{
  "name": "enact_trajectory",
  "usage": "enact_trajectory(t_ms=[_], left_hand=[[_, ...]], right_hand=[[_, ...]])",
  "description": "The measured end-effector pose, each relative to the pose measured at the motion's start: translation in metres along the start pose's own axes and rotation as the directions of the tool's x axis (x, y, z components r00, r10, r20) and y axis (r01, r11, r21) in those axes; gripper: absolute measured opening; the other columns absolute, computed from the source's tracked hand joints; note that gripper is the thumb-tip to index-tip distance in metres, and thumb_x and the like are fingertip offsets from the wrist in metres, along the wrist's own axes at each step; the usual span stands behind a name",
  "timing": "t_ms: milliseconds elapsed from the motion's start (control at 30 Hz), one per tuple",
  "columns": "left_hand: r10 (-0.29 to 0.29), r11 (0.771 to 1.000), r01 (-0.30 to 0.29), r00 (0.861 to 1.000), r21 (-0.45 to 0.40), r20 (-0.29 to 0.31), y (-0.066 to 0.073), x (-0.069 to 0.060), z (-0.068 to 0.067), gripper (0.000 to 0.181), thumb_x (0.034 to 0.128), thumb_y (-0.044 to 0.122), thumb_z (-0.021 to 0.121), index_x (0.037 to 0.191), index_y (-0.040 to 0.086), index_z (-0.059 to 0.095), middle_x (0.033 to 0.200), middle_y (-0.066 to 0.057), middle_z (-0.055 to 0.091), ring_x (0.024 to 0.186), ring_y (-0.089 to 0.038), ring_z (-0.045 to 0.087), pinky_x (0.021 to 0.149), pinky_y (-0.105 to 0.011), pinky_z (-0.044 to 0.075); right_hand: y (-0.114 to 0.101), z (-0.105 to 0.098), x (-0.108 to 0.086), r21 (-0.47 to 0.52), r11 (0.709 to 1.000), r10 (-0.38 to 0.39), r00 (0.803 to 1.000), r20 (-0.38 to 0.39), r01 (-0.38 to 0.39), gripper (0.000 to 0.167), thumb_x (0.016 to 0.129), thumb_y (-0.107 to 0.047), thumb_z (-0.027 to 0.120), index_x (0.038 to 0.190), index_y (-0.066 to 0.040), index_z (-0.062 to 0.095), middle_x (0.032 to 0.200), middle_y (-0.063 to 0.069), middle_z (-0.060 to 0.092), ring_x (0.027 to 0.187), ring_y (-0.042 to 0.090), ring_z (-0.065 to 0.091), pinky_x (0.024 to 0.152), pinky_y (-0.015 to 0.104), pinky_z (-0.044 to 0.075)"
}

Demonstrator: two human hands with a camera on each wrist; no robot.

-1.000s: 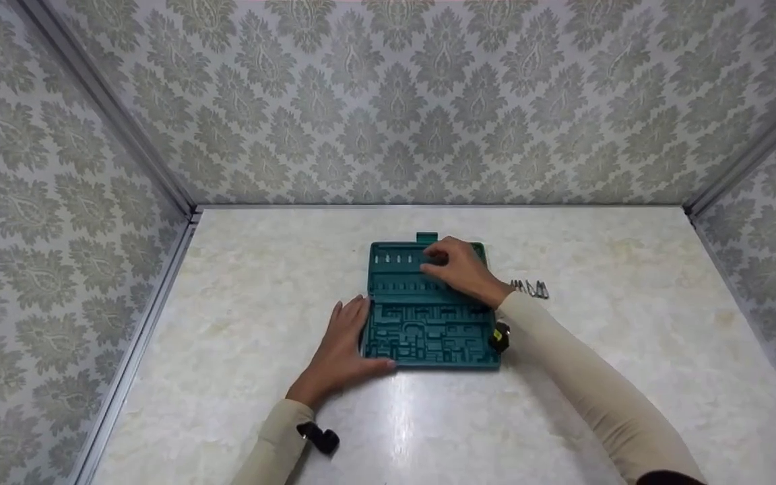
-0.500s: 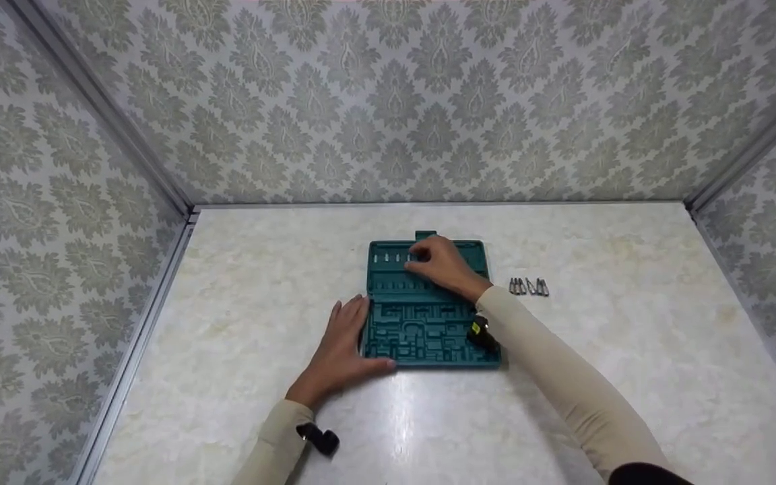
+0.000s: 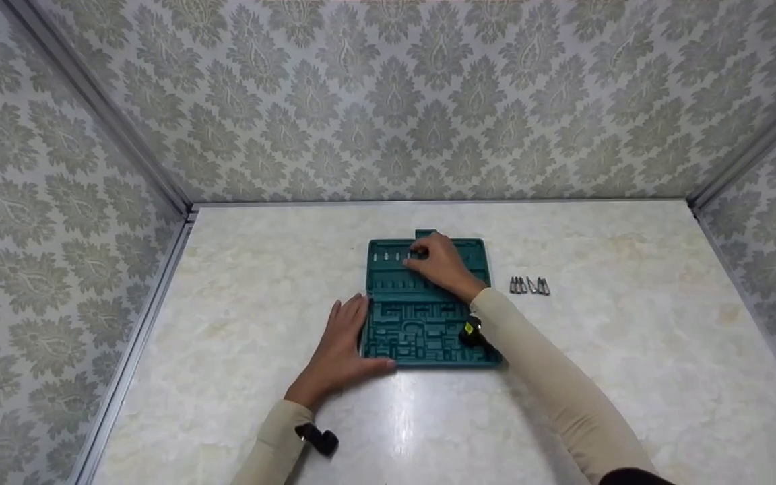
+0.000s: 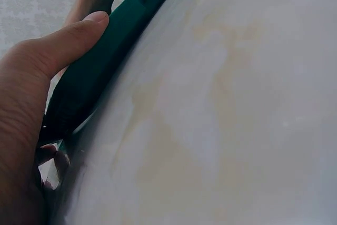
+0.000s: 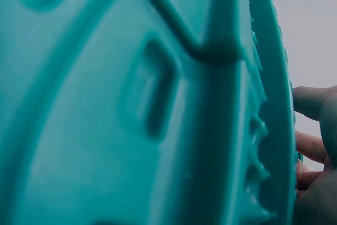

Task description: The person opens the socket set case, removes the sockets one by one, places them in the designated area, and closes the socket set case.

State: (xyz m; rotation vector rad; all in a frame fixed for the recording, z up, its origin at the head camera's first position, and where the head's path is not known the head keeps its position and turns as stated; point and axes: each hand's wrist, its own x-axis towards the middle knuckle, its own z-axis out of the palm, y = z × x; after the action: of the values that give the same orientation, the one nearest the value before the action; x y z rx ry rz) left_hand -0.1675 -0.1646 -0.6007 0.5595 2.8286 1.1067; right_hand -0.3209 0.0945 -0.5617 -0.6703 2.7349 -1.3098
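Note:
A green plastic case (image 3: pixel 422 296) lies unfolded on the table, with moulded recesses in its near half. My left hand (image 3: pixel 341 350) rests along the case's left side, fingers straight, thumb (image 4: pixel 79 38) against the near edge. Over the far half, my right hand (image 3: pixel 442 263) pinches a small silver bit (image 3: pixel 409 256) at the row of slots; the fingers hide most of it. To its left, several small silver bits (image 3: pixel 386 257) sit in that row. In the right wrist view, the case's moulded surface (image 5: pixel 95 104) fills most of the picture, fingers (image 5: pixel 310 146) at the right edge.
Several small metal bits (image 3: pixel 529 285) lie in a loose row on the table right of the case. The pale marbled table (image 3: pixel 253 269) meets patterned walls (image 3: pixel 395 101) at the back and sides. A latch tab (image 3: pixel 424 233) sticks out from the case's far edge.
My right hand has moved left along the upper slots, from the right part of the row to beside the silver bits, and now stays there. The left hand stays put.

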Motion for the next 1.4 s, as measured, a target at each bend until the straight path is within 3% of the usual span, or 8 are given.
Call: enact_trajectory(t_ms=[200,467,633,800,1000,1133,1267,1400], left_hand=[[0.000,1.000,0.000,1.000,-0.003,-0.001,0.000,0.000,0.000,0.136,0.0778,0.076,0.085,0.176,0.007,0.020,0.181,-0.014,0.025,0.169,-0.030,0.016,0.138,-0.049,0.001],[-0.003,1.000,0.003,1.000,-0.007,-0.006,0.000,0.001,0.001,0.137,0.0772,0.077,0.085,0.176,0.007,0.022,0.181,-0.015,0.026,0.169,-0.032,0.017,0.138,-0.051,0.003],[-0.006,1.000,0.006,1.000,-0.010,0.000,0.001,0.001,0.001,0.137,0.0769,0.077,0.085,0.176,0.007,0.021,0.181,-0.015,0.026,0.169,-0.032,0.016,0.138,-0.050,0.002],[-0.026,1.000,0.026,1.000,-0.014,0.004,0.002,0.000,0.001,0.138,0.0760,0.077,0.085,0.177,0.010,0.020,0.182,-0.012,0.023,0.170,-0.030,0.013,0.138,-0.051,0.003],[-0.039,0.999,0.039,0.999,-0.033,0.001,0.000,-0.001,0.000,0.138,0.0753,0.078,0.085,0.177,0.012,0.019,0.183,-0.009,0.021,0.171,-0.030,0.010,0.138,-0.052,0.004],[-0.035,0.999,0.035,0.999,-0.040,-0.003,0.001,-0.002,-0.001,0.137,0.0760,0.078,0.085,0.177,0.012,0.019,0.183,-0.010,0.021,0.171,-0.032,0.009,0.137,-0.054,0.006],[-0.031,0.999,0.030,0.999,-0.033,-0.009,0.002,-0.003,-0.002,0.137,0.0765,0.077,0.085,0.177,0.011,0.020,0.183,-0.012,0.021,0.170,-0.032,0.010,0.137,-0.054,0.006],[-0.029,0.999,0.029,1.000,-0.022,-0.004,0.002,-0.003,-0.001,0.137,0.0769,0.077,0.085,0.177,0.011,0.020,0.183,-0.012,0.021,0.170,-0.033,0.009,0.138,-0.053,0.006]], right_hand=[[-0.003,0.000,-0.001,-0.002,1.000,-0.017,1.000,0.010,0.017,0.039,0.105,-0.015,0.077,0.136,0.008,0.073,0.129,0.026,0.068,0.118,0.040,0.062,0.108,0.058,0.052],[-0.006,0.001,-0.004,0.062,0.995,0.080,0.997,0.004,-0.080,0.041,0.104,-0.015,0.079,0.139,0.006,0.072,0.132,0.023,0.067,0.122,0.037,0.064,0.108,0.056,0.054],[-0.004,0.002,-0.004,0.175,0.976,0.138,0.990,-0.035,-0.130,0.032,0.102,-0.011,0.080,0.132,0.002,0.075,0.124,0.017,0.068,0.113,0.032,0.063,0.103,0.052,0.054],[-0.001,0.001,-0.003,0.266,0.960,0.113,0.991,-0.068,-0.091,0.022,0.102,-0.007,0.079,0.122,0.002,0.077,0.119,0.017,0.071,0.107,0.032,0.064,0.098,0.048,0.053],[-0.001,0.003,-0.005,0.147,0.987,0.078,0.995,-0.064,-0.068,0.022,0.103,-0.012,0.079,0.122,0.000,0.079,0.120,0.017,0.072,0.111,0.033,0.067,0.101,0.051,0.056],[-0.001,0.005,-0.002,0.141,0.989,0.064,0.993,-0.102,-0.049,0.017,0.103,-0.011,0.079,0.115,0.001,0.081,0.115,0.017,0.075,0.106,0.033,0.069,0.098,0.052,0.058],[0.002,0.003,-0.002,0.221,0.975,0.049,0.989,-0.136,-0.018,0.016,0.103,-0.011,0.079,0.114,-0.001,0.082,0.114,0.015,0.076,0.102,0.026,0.069,0.094,0.045,0.058],[0.006,-0.005,-0.010,0.332,0.943,0.026,0.988,-0.150,0.025,0.016,0.104,-0.011,0.078,0.116,-0.001,0.082,0.116,0.014,0.077,0.101,0.022,0.069,0.090,0.034,0.057]])
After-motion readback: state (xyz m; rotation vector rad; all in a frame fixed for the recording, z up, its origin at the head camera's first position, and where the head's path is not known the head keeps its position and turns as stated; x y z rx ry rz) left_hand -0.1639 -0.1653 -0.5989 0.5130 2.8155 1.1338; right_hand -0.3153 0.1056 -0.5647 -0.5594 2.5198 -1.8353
